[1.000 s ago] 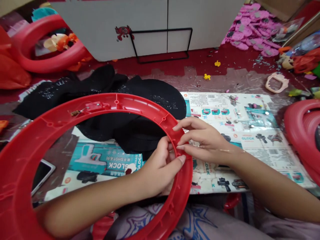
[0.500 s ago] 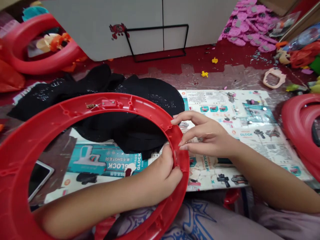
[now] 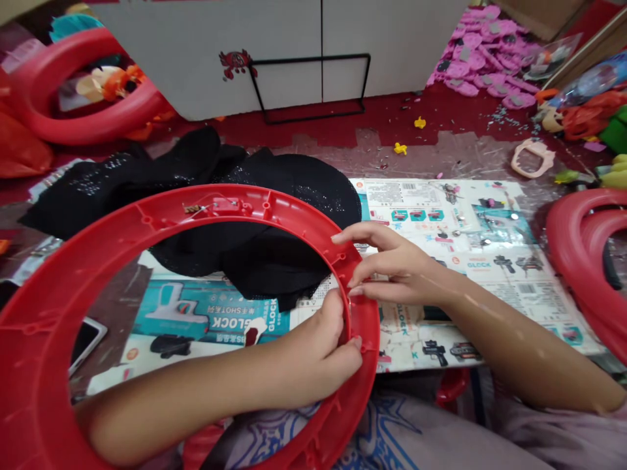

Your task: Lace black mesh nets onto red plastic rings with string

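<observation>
A large red plastic ring (image 3: 289, 212), its hollow ribbed side facing up, lies tilted across my lap and the work surface. My left hand (image 3: 328, 349) reaches through its opening and is closed around the inner rim at the right side. My right hand (image 3: 392, 261) comes from the right over the same stretch of channel. One finger rests on the ring higher up, while thumb and another fingertip come together low in the channel; anything between them is hidden. A small red part with thin wires (image 3: 225, 205) sits in the ring's far channel.
Black sparkly cloth (image 3: 294, 170) lies behind the ring. Printed cardboard (image 3: 490, 261) covers the surface. More red rings (image 3: 582, 228) stand at the right, another (image 3: 39, 85) at the far left. Pink parts (image 3: 482, 49) are heaped at the back beside a white panel (image 3: 284, 32). A phone (image 3: 88, 339) lies left.
The ring has shifted slightly to the right, with my left hand moving along with it. My right hand's fingertips stay on the ring's right side.
</observation>
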The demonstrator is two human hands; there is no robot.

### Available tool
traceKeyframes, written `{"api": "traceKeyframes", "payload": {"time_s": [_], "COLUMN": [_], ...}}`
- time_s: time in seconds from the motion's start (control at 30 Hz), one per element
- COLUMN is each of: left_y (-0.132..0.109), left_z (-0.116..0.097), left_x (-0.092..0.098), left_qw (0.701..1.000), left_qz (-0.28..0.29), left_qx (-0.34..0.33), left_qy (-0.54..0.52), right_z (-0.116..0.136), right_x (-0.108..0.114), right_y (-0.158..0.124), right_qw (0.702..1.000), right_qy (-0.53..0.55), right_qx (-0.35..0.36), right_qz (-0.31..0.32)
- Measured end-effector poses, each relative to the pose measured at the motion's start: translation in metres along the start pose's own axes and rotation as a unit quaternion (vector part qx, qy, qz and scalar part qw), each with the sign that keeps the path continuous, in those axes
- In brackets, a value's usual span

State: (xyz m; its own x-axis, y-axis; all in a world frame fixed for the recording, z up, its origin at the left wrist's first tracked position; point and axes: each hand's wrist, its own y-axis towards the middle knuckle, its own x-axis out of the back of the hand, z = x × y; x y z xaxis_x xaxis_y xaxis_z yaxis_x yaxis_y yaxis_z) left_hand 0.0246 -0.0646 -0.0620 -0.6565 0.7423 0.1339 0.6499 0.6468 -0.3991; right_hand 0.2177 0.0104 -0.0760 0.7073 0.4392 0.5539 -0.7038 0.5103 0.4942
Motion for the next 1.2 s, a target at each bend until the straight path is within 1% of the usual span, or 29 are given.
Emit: {"api": "traceKeyframes", "payload": {"time_s": [0.1, 0.23, 0.37, 0.4, 0.47, 0.53, 0.57, 0.63, 0.7, 0.77, 0.87, 0.97, 1.1, 1.2], "left_y": [-0.001, -0.002, -0.001, -0.001, 0.001, 0.004, 0.006, 0.011, 0.014, 0.015, 0.013, 0.011, 0.008, 0.007], "left_z": [0.000, 0.003, 0.005, 0.005, 0.004, 0.001, 0.001, 0.002, 0.005, 0.011, 0.015, 0.014, 0.006, 0.004], "left_x": [0.000, 0.001, -0.001, -0.002, -0.004, -0.007, -0.008, -0.010, -0.011, -0.010, -0.006, -0.003, -0.001, -0.001], "left_qw": [1.000, 1.000, 1.000, 1.000, 0.994, 0.976, 0.965, 0.954, 0.956, 0.966, 0.981, 0.988, 0.994, 0.996], "left_qz": [0.011, 0.012, -0.012, -0.018, -0.016, -0.014, -0.026, -0.072, -0.123, -0.142, -0.140, -0.143, -0.105, -0.093], "left_qx": [0.002, 0.002, 0.008, 0.011, 0.011, 0.001, -0.008, -0.019, -0.020, -0.002, 0.028, 0.026, -0.005, -0.004], "left_qy": [-0.003, 0.002, -0.001, -0.023, -0.111, -0.219, -0.260, -0.290, -0.265, -0.215, -0.128, -0.056, -0.028, -0.020], "right_z": [0.000, 0.000, 0.001, 0.002, 0.003, 0.003, 0.003, 0.002, 0.002, 0.002, 0.003, 0.004, 0.008, 0.010], "right_x": [0.002, 0.000, -0.002, -0.002, -0.002, -0.001, -0.001, -0.002, -0.003, -0.005, -0.006, -0.005, -0.005, -0.004], "right_y": [0.000, 0.000, 0.001, 0.002, 0.002, 0.002, 0.003, 0.003, 0.002, 0.002, 0.001, 0.000, 0.000, 0.001], "right_qw": [1.000, 0.999, 0.997, 0.997, 0.997, 0.997, 0.997, 0.997, 0.996, 0.995, 0.991, 0.993, 0.997, 0.997], "right_qy": [0.015, 0.033, 0.060, 0.060, 0.055, 0.049, 0.047, 0.043, 0.045, 0.059, 0.086, 0.072, 0.024, -0.005], "right_qx": [0.007, -0.023, -0.053, -0.057, -0.057, -0.056, -0.058, -0.067, -0.076, -0.086, -0.098, -0.098, -0.073, -0.052], "right_qz": [0.022, 0.022, 0.010, 0.004, -0.004, -0.007, -0.009, -0.012, -0.010, -0.001, 0.007, 0.000, -0.031, -0.055]}}
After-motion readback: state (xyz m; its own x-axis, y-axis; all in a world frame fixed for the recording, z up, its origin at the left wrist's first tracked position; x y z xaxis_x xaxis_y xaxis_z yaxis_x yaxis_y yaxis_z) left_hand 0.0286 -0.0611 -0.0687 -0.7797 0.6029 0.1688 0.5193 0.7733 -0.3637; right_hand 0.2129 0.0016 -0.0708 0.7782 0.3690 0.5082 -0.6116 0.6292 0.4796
